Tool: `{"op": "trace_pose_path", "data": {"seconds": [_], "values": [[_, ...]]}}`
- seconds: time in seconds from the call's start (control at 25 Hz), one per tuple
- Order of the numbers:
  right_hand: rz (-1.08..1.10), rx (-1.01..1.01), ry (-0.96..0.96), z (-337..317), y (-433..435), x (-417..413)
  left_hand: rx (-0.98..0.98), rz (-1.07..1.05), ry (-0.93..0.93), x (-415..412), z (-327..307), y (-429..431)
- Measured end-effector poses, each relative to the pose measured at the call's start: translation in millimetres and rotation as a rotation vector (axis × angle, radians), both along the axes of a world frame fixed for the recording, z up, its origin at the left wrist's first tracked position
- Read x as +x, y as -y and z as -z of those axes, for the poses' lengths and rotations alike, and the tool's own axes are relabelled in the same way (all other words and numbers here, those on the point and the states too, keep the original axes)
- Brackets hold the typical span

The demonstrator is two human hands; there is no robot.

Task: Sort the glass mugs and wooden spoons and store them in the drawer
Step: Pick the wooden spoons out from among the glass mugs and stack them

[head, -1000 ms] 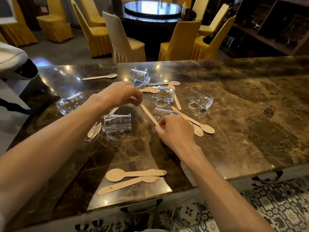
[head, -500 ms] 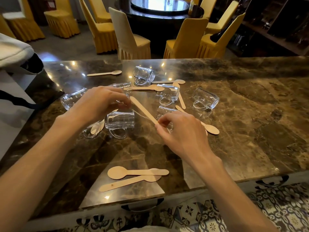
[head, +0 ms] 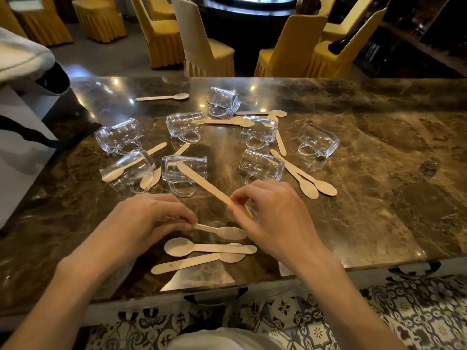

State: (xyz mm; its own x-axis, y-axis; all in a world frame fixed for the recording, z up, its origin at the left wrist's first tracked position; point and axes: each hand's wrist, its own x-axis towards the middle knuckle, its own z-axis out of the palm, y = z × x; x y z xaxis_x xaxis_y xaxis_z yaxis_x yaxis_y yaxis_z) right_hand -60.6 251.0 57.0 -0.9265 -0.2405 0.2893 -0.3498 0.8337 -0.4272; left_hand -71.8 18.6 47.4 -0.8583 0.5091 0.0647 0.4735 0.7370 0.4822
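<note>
Several glass mugs, such as one [head: 184,170] near the middle, lie on their sides on the brown marble counter [head: 374,193]. Wooden spoons are scattered among them. My right hand [head: 275,215] pinches a wooden spoon [head: 204,184] whose handle points up and left over a mug. My left hand [head: 149,221] pinches the handle of another spoon [head: 222,231], held low over the counter. Just below it two spoons [head: 202,253] lie side by side near the front edge. A dark drawer handle [head: 214,296] shows under the counter edge.
Yellow-covered chairs [head: 290,44] and a dark round table [head: 252,11] stand behind the counter. A white and black bag [head: 30,72] sits at the counter's left end. The floor below has patterned tiles [head: 379,311].
Both hands pulled back toward the front edge, each carrying a spoon. The left hand's spoon now hangs just above the two spoons near the edge.
</note>
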Motion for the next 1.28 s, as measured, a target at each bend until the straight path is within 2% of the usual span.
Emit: {"op": "trace_pose_path", "data": {"seconds": [0.2, 0.44, 0.6, 1.28], "values": [[-0.033, 0.077, 0.063, 12.4, 3.2, 1.5, 0.092, -0.086, 0.087, 24.7, 30.7, -7.1], [-0.078, 0.149, 0.072, 25.1, 10.1, 7.0, 0.111, -0.129, 0.050, 30.2, 49.1, -9.2], [-0.088, 0.164, 0.072, 30.7, 15.3, 8.1, 0.078, -0.138, 0.001, 32.4, 52.0, -13.4], [-0.108, 0.247, 0.145, 51.2, 15.6, 13.8, 0.227, -0.304, -0.018, 55.5, 50.7, 8.4]]}}
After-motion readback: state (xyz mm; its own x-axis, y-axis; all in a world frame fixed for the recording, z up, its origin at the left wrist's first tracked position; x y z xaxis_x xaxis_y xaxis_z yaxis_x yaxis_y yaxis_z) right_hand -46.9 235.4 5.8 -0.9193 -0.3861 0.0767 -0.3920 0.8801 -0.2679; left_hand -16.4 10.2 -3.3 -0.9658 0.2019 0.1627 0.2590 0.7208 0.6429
